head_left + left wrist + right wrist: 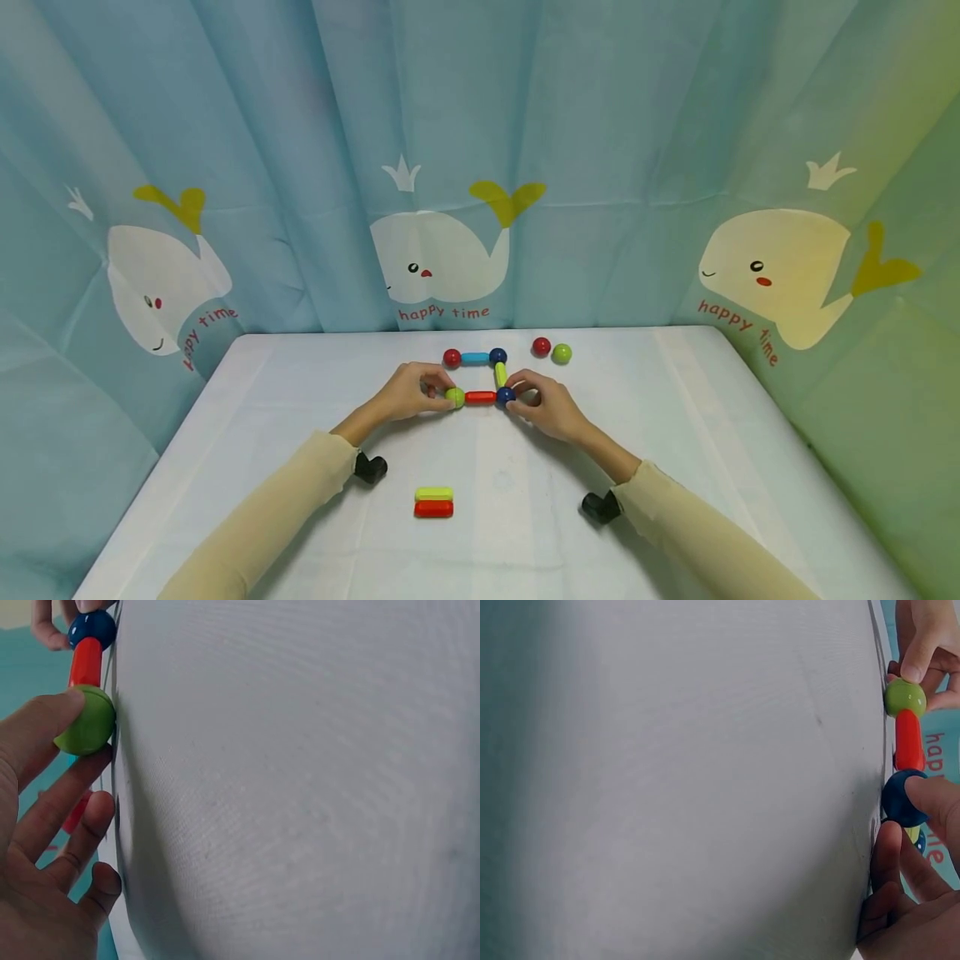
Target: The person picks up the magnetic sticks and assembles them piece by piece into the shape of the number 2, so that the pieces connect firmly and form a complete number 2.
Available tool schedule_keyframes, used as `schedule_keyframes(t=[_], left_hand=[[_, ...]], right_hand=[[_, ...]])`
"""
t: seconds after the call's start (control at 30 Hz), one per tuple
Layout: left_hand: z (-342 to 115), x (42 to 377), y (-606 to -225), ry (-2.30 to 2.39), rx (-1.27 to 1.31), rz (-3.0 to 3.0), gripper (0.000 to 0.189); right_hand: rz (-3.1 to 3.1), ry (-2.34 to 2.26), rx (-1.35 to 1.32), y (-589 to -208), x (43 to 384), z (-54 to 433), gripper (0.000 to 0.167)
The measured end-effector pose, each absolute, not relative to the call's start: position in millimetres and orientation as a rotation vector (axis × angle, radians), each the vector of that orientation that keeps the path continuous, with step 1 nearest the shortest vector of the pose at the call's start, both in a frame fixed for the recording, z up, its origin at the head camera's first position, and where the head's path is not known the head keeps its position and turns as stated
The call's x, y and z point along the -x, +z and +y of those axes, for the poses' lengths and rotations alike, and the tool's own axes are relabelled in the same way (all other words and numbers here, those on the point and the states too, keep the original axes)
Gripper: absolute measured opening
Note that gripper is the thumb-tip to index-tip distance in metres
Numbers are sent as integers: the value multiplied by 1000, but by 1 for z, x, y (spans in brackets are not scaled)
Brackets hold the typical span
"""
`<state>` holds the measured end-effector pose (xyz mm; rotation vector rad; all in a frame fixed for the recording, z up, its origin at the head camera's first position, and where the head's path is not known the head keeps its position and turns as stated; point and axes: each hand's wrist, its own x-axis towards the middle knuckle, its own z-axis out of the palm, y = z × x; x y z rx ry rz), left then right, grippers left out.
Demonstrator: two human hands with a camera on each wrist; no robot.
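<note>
On the table lies a chain of toy rods and balls, open on its left side. Its near side is a red rod [480,397] joining a green ball [454,397] to a dark blue ball [506,396]. My left hand [412,390] pinches the green ball between thumb and finger. With thumb and fingers, my right hand [547,407] pinches the near blue ball. From that ball a yellow-green rod [501,375] runs back to another dark blue ball [498,356]. A light blue rod [475,358] links this far ball to a red ball [452,358].
Behind the right hand sit a loose red ball [542,347] and a loose green ball [562,353]. Nearer the front, a yellow-green rod [434,494] and a red rod [433,509] lie side by side. A whale-print curtain [600,267] hangs behind the white table [675,400].
</note>
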<state>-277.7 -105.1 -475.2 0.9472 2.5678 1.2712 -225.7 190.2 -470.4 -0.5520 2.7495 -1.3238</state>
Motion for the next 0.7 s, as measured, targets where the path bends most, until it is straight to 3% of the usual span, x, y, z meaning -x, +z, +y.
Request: schedule_keyframes(t=[0.7], left_hand=[[-107,283,-471,1281,-986,2497,19]], right_hand=[[2756,-1272,562,-468,228,191,28]])
